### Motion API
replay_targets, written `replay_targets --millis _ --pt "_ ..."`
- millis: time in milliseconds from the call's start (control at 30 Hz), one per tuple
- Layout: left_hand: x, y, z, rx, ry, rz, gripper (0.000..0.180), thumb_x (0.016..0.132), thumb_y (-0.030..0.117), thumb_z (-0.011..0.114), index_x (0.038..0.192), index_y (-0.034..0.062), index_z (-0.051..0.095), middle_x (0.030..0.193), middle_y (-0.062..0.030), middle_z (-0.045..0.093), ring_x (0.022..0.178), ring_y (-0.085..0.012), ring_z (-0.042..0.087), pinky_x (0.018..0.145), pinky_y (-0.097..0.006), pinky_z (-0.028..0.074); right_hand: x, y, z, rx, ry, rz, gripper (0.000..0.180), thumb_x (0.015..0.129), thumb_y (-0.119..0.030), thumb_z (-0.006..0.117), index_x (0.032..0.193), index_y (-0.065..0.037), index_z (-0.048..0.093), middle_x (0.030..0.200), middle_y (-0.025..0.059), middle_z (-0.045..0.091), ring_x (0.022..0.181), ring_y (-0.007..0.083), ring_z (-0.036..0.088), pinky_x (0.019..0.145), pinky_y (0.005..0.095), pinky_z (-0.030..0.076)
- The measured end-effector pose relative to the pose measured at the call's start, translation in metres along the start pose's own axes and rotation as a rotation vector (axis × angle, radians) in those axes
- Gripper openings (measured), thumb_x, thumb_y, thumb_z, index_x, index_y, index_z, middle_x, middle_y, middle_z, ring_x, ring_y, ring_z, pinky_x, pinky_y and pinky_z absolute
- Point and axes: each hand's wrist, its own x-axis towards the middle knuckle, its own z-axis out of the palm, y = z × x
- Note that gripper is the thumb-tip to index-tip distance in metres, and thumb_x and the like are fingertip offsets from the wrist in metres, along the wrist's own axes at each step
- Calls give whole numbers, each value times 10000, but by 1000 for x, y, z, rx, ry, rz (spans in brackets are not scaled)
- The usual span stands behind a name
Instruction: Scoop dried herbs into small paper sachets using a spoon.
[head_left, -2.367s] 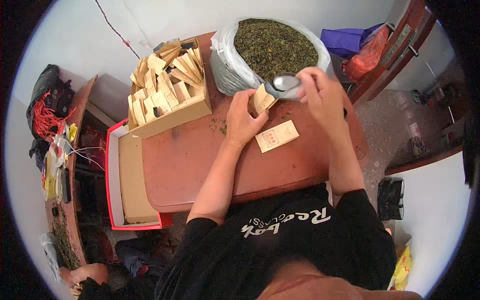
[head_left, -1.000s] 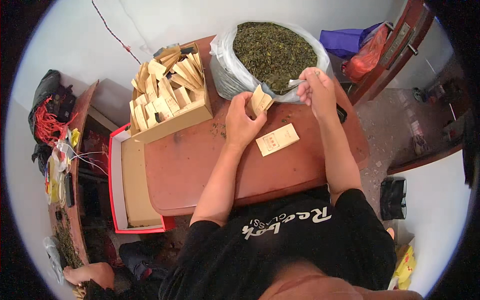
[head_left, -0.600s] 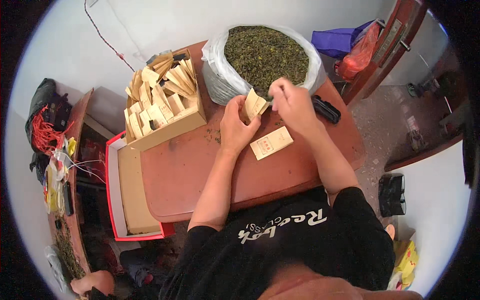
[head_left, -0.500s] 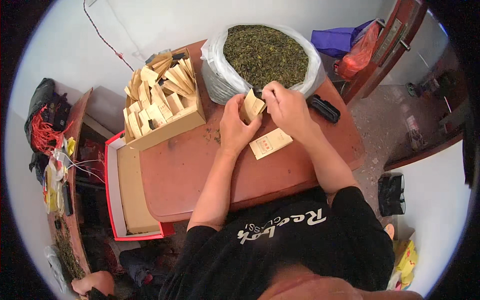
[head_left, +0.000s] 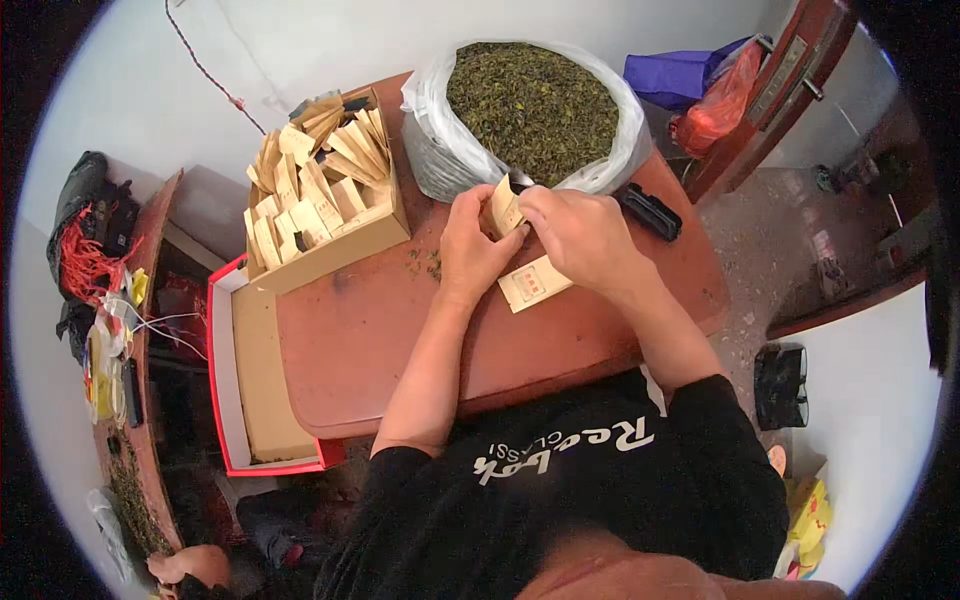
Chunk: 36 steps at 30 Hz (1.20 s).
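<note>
My left hand (head_left: 470,250) grips a small tan paper packet (head_left: 504,207) upright over the table, thumb in front. A dark edge pokes up from the packet's top. Closed against the packet's right side, my right hand (head_left: 585,238) has its fingertips pressed together; what they pinch is hidden. Below the hands a flat tan packet (head_left: 527,287) with a red stamp lies on the table, partly covered by my right hand. Just beyond stands a white plastic bag (head_left: 632,135), its top rolled open, full of dried green leaves (head_left: 530,105) that look like tea.
An open cardboard box (head_left: 345,248) crammed with tan packets (head_left: 315,185) stands at the table's left. A black oblong object (head_left: 652,212) lies near the right edge. A red-rimmed tray (head_left: 222,390) sits beside the brown table (head_left: 370,370). Another person's hand (head_left: 190,565) shows at lower left.
My right hand has come down and nearer to me, now hiding more of the flat packet. The left hand still holds its packet in nearly the same spot.
</note>
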Motion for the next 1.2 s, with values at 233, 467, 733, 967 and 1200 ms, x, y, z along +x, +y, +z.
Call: replay_targets --millis 233,467,733,967,1200 --pt "0 -8 -2 -14 -8 -41 583 720 140 855 1208 24 559 1159 -107 622 1056 -225 635 916 -337 523 15 25 -26 386 207 443 220 1010 -197 515 959 -22 638 657 35 631 572 84 589 549 257 485" --pt "-1 -7 0 -31 24 -15 595 697 188 859 1194 31 571 1127 -123 622 1041 -269 623 909 -367 505 20 74 -41 215 127 587 285 1003 -249 541 894 1 625 615 30 618 518 81 556 520 253 468" --pt "1 -12 2 -41 27 2 613 697 200 870 1201 17 574 1137 -132 622 1059 -271 620 926 -370 502 17 91 21 474 313 676 278 1009 -264 516 877 -40 616 625 46 642 496 89 564 473 249 433" --pt "2 -6 -2 7 53 76 551 729 129 866 1191 19 585 1157 -101 607 1065 -222 627 951 -348 505 12 83 27 580 305 690 270 1016 -278 506 909 -51 605 631 27 638 502 63 545 461 214 408" --pt "2 0 -1 -31 78 33 563 688 136 874 1165 37 591 1084 -101 584 998 -251 609 888 -353 502 17 83 40 652 278 742 256 1018 -282 502 942 -57 595 655 30 642 505 69 544 462 208 406"
